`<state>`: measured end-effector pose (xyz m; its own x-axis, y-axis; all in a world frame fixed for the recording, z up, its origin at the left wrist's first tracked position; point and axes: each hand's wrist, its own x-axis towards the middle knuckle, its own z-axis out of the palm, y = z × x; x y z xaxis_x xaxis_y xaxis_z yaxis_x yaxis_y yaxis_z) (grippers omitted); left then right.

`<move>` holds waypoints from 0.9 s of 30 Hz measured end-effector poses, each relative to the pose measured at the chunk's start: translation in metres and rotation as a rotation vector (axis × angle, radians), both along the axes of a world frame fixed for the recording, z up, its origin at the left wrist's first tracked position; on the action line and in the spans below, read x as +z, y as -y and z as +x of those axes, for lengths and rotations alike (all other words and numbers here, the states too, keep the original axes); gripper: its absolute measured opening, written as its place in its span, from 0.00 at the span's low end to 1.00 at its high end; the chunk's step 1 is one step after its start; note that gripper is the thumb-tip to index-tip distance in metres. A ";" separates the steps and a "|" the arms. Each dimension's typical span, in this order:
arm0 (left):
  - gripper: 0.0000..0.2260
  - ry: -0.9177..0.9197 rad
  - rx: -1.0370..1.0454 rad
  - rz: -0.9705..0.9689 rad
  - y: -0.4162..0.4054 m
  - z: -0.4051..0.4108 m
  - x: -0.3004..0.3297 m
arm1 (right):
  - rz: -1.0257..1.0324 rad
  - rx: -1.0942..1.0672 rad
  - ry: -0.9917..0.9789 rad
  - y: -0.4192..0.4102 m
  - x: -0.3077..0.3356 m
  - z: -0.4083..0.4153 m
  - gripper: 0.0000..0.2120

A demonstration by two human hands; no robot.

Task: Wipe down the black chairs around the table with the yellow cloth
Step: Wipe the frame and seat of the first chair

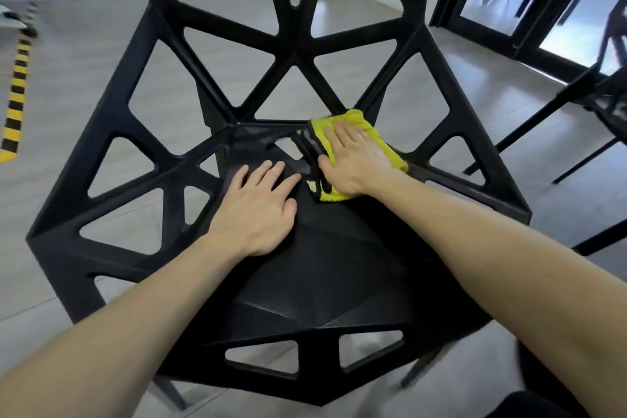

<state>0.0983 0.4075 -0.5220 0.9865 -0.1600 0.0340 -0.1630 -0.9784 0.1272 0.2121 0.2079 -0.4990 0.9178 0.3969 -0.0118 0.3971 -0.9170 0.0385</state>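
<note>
A person leans over a black chair (315, 282) with an open lattice frame. The right hand (356, 156) lies flat, fingers straight and together, pressing the yellow cloth (380, 142) onto the far right corner of the seat. The left hand (261, 207), fingers spread and relaxed, rests bare on the seat just left of the cloth, steadying the chair. To wipe well, it seems best to keep the palm flat and sweep towards the near edge, working into the seat's angled creases. No readable writing or brand shows.
</note>
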 end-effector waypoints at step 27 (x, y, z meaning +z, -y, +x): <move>0.28 -0.031 0.000 0.021 0.000 0.011 0.001 | -0.024 -0.064 0.270 -0.001 -0.005 0.014 0.14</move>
